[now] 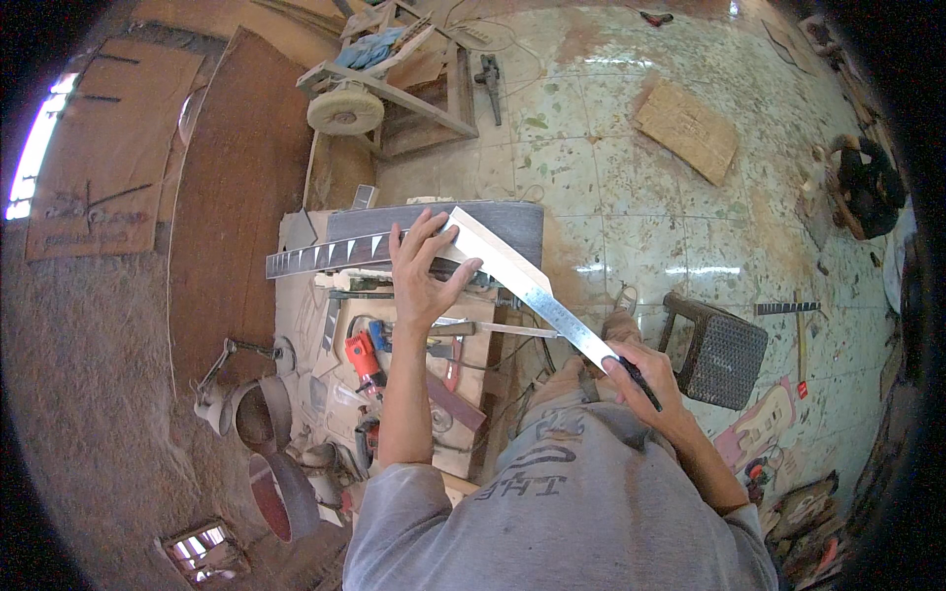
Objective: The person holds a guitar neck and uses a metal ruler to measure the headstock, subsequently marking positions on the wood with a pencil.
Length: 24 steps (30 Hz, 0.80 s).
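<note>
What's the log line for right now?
Right grip: closed on black handle of metal blade | left grip: spread by blade's far end | inlaid fretboard: partly hidden by left grip

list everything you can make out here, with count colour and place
long flat tool: one, silver, between the hands
inlaid fretboard: one, dark with pale triangles, beside left hand
broad board: one, dark grey, beyond the fretboard
power tool: at least one, orange-red, bench
round wheel: one, cream, at wooden frame
cloth: one, blue, upper left
large panel: one, brown, left
flat board: one, tan, floor
stool: one, black, right
small clutter: uncountable, mixed, bench and edges
left hand: one, bare, tool's upper end
right hand: one, bare, tool's lower end
</note>
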Available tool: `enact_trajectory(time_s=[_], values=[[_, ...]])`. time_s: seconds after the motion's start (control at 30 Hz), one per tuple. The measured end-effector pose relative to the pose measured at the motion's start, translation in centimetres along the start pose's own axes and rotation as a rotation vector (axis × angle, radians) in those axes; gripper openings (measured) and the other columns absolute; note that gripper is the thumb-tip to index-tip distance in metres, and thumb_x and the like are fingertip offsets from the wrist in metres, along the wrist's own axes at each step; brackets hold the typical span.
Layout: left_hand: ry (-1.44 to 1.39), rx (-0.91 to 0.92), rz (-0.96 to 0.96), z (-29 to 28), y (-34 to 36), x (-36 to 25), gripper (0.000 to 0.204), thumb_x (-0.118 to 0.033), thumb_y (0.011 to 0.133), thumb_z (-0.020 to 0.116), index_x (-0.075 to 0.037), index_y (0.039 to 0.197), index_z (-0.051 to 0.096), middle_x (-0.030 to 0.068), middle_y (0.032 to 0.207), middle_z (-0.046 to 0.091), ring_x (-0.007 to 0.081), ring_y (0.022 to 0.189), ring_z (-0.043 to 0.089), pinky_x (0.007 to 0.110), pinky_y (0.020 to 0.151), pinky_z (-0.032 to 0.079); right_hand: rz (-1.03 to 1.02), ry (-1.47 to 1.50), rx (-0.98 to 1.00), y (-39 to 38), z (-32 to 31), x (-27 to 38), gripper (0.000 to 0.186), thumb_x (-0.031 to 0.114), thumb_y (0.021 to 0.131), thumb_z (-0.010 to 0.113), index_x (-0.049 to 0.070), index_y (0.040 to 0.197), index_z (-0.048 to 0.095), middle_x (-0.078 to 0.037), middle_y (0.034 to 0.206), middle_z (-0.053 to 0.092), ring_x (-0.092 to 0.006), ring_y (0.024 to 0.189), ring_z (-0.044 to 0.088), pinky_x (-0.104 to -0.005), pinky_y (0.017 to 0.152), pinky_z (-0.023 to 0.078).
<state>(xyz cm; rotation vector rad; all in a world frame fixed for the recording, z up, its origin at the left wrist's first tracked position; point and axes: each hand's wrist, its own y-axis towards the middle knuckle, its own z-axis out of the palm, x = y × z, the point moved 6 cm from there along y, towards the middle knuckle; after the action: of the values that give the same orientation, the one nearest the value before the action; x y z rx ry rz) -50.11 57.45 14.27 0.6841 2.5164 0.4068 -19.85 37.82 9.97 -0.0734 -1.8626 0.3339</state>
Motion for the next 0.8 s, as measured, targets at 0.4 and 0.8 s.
enact_trajectory(time_s=[0.4, 0.8], values=[[0.031, 0.02, 0.0, 0.2, 0.1, -0.4, 0.061, -0.038, 0.072, 0.097, -0.008, 0.12, 0.074, 0.0092, 0.143, 0.067, 0.0318, 0.145, 0.054, 0.063, 0.128, 0.019, 0.039, 0.063, 0.041, -0.1, -0.3, 1.5, 0.025, 0.017, 0.106, 0.063, 0.0, 0.122, 0.072, -0.014, 0.088, 0.068, -0.0249, 0.075, 0.063, -0.0365, 0.071, 0.049], [0.02, 0.016, 0.003, 0.1, 0.3, -0.9, 0.063, -0.038, 0.07, 0.098, -0.008, 0.12, 0.073, 0.0105, 0.144, 0.067, 0.0353, 0.144, 0.056, 0.071, 0.125, 0.02, -0.122, -0.024, -0.28, 3.2, -3.5, 3.6, 0.031, 0.019, 0.104, 0.065, 0.001, 0.129, 0.07, -0.018, 0.096, 0.073, -0.0299, 0.085, 0.071, -0.0364, 0.079, 0.055]])
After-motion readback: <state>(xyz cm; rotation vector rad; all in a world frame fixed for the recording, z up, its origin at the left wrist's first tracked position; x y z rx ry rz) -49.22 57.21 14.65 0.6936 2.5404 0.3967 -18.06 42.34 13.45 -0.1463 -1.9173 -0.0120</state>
